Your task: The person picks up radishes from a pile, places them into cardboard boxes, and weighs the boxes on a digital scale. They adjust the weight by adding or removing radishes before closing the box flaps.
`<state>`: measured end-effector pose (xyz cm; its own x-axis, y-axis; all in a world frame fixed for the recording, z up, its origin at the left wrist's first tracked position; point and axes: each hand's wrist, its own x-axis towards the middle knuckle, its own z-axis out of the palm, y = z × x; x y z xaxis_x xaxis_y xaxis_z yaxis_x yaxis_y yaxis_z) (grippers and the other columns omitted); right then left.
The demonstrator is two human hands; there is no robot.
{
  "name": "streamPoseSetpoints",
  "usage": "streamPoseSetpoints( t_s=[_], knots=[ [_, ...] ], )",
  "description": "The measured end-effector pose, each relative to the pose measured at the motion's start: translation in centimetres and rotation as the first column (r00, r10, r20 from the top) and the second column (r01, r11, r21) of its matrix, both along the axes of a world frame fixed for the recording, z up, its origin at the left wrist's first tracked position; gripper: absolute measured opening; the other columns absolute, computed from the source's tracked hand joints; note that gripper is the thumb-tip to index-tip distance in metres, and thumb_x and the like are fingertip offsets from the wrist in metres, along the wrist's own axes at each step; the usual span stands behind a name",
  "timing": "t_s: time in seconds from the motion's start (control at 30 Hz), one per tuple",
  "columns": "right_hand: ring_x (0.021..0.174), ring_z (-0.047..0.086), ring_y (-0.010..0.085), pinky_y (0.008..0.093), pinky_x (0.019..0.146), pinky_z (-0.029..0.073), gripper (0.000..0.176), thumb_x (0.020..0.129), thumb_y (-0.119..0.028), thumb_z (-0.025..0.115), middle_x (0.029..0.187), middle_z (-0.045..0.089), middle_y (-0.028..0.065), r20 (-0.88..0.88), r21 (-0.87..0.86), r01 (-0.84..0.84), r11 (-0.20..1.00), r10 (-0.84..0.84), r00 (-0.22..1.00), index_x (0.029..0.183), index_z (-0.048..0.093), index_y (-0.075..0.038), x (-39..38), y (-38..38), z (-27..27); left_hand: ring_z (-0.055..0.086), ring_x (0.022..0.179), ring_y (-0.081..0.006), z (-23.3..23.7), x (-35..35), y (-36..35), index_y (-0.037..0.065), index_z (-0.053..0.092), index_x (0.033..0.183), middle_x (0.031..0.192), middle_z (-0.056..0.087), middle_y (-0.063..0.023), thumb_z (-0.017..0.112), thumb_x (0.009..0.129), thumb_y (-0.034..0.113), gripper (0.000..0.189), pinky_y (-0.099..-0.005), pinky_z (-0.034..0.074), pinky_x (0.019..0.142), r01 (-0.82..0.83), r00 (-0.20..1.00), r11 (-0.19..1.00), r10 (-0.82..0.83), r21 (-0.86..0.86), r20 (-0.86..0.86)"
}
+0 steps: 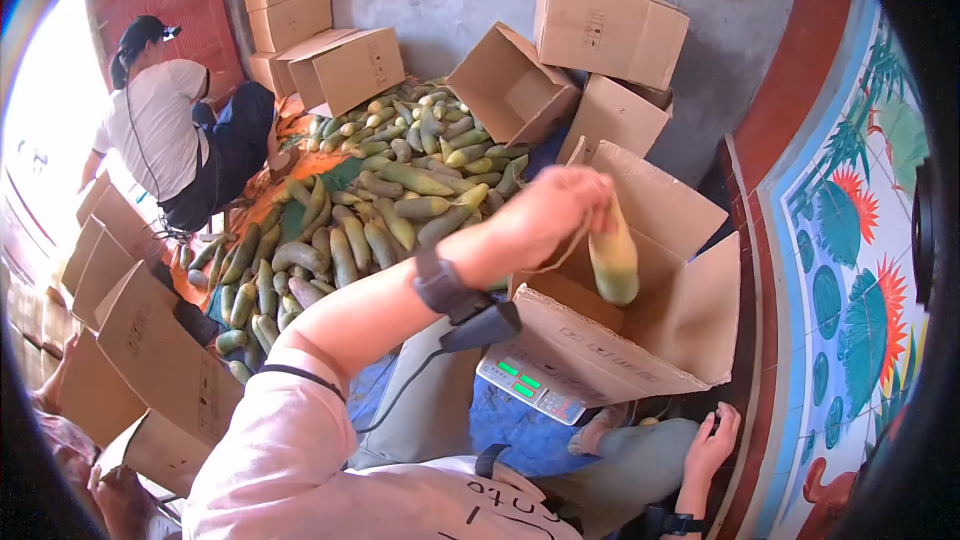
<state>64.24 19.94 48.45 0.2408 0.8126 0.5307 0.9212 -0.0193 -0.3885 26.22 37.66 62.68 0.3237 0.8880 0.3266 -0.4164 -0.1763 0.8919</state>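
Observation:
My left hand [575, 205] grips a long green radish [614, 260] by its pale upper end. The radish hangs nearly upright, green end down, over an open cardboard box [600, 350]. That box rests on a digital scale [530, 388] whose displays are lit green. My right hand [710, 443] is low on the right beside my knee, fingers loosely bent and apart, with nothing visible in it. Left of the box, a large heap of green radishes [400, 205] covers the floor.
A person in a white shirt [165, 130] crouches at the heap's far left. Cardboard boxes [610, 30] stand along the grey wall, and more boxes [150, 370] are at the left. Another person's hand [120, 500] shows lower left. A painted tile wall [850, 270] borders the right.

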Motion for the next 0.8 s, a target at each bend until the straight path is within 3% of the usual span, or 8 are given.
streamPoseSetpoints(
  t_s=[0.07, 0.13, 0.2, 0.23, 0.3, 0.53, 0.6, 0.8],
  knots=[
    [0.094, 0.054, 0.0348, 0.0404, 0.082, 0.044, 0.023, 0.083, -0.002, 0.051, 0.106, 0.053, 0.0183, 0.003, -0.011, 0.000, 1.000, 0.000, 1.000, 0.106, 0.052, 0.002, 0.2, -0.1, -0.1, 0.053, 0.065, -0.0134, -1.8, 1.4, 0.4, 0.002, 0.057, 0.074, 0.068, 0.056, -0.0051, 0.047, 0.090, 0.014, 0.023, -0.0260, 0.043, 0.063, 0.176, 0.966, 0.984, -0.166, 0.037, -0.200],
    [0.094, 0.054, 0.0347, 0.0401, 0.082, 0.044, 0.021, 0.083, -0.002, 0.051, 0.104, 0.053, 0.0179, -0.015, 0.000, 0.010, 1.000, -0.010, 1.000, 0.103, 0.053, 0.002, 0.2, -0.1, -0.1, 0.058, 0.066, -0.0156, -2.2, 2.3, 0.0, -0.001, 0.058, 0.070, 0.067, 0.060, -0.0099, 0.049, 0.089, 0.022, 0.031, -0.0305, 0.046, 0.061, 0.149, 0.612, 0.987, -0.042, 0.063, -0.790],
    [0.092, 0.055, 0.0343, 0.0397, 0.079, 0.045, 0.018, 0.083, -0.002, 0.051, 0.102, 0.054, 0.0176, 0.065, 0.025, -0.028, 0.999, 0.027, 0.997, 0.100, 0.053, 0.002, 0.3, -0.2, 0.0, 0.063, 0.071, -0.0243, -4.7, 3.2, 0.6, -0.003, 0.059, 0.070, 0.070, 0.063, -0.0165, 0.049, 0.086, 0.028, 0.037, -0.0379, 0.048, 0.065, 0.230, 0.398, 0.971, -0.034, 0.064, -0.917],
    [0.092, 0.055, 0.0343, 0.0397, 0.079, 0.045, 0.018, 0.083, -0.002, 0.051, 0.102, 0.054, 0.0176, 0.062, 0.026, -0.027, 0.999, 0.025, 0.998, 0.100, 0.053, 0.002, 0.3, -0.3, 0.0, 0.063, 0.071, -0.0243, -5.8, 3.2, 0.9, -0.003, 0.059, 0.070, 0.070, 0.063, -0.0165, 0.049, 0.086, 0.028, 0.037, -0.0379, 0.048, 0.065, 0.232, 0.395, 0.971, -0.034, 0.064, -0.918],
    [0.089, 0.055, 0.0342, 0.0390, 0.075, 0.047, 0.015, 0.083, -0.002, 0.051, 0.101, 0.054, 0.0175, 0.020, 0.024, -0.026, 0.999, 0.026, 0.999, 0.097, 0.054, 0.002, 0.3, -0.3, 0.0, 0.062, 0.080, -0.0335, -6.6, 3.0, 0.8, -0.002, 0.063, 0.075, 0.078, 0.064, -0.0197, 0.049, 0.084, 0.028, 0.035, -0.0427, 0.048, 0.072, 0.464, 0.207, 0.819, 0.269, 0.336, -0.941],
    [0.085, 0.056, 0.0338, 0.0382, 0.072, 0.047, 0.012, 0.083, -0.002, 0.051, 0.096, 0.055, 0.0173, 0.032, 0.046, -0.056, 0.997, 0.054, 0.998, 0.093, 0.054, 0.002, 0.4, 0.1, -0.1, 0.061, 0.083, -0.0364, -9.3, 2.7, 1.5, -0.001, 0.066, 0.080, 0.084, 0.064, -0.0182, 0.050, 0.081, 0.026, 0.031, -0.0443, 0.047, 0.075, 0.453, 0.090, 0.862, 0.210, 0.228, -0.974],
    [0.084, 0.056, 0.0337, 0.0375, 0.071, 0.048, 0.011, 0.083, -0.001, 0.051, 0.094, 0.056, 0.0173, 0.026, 0.045, -0.051, 0.998, 0.050, 0.998, 0.092, 0.055, 0.002, 0.2, 0.2, -0.1, 0.060, 0.085, -0.0358, -9.5, 2.7, 1.9, 0.000, 0.067, 0.082, 0.086, 0.064, -0.0179, 0.050, 0.080, 0.024, 0.028, -0.0442, 0.047, 0.076, 0.441, -0.043, 0.892, 0.130, 0.098, -0.991],
    [0.082, 0.057, 0.0321, 0.0362, 0.066, 0.048, 0.010, 0.083, -0.002, 0.051, 0.094, 0.056, 0.0168, -0.006, 0.022, -0.046, 0.999, 0.046, 0.999, 0.092, 0.055, 0.002, 0.3, 0.1, -0.3, 0.061, 0.089, -0.0333, -9.4, 1.6, 1.5, 0.004, 0.067, 0.092, 0.089, 0.065, -0.0166, 0.049, 0.079, 0.018, 0.026, -0.0427, 0.047, 0.077, 0.464, -0.061, 0.885, 0.062, 0.026, -0.996]
  ],
)
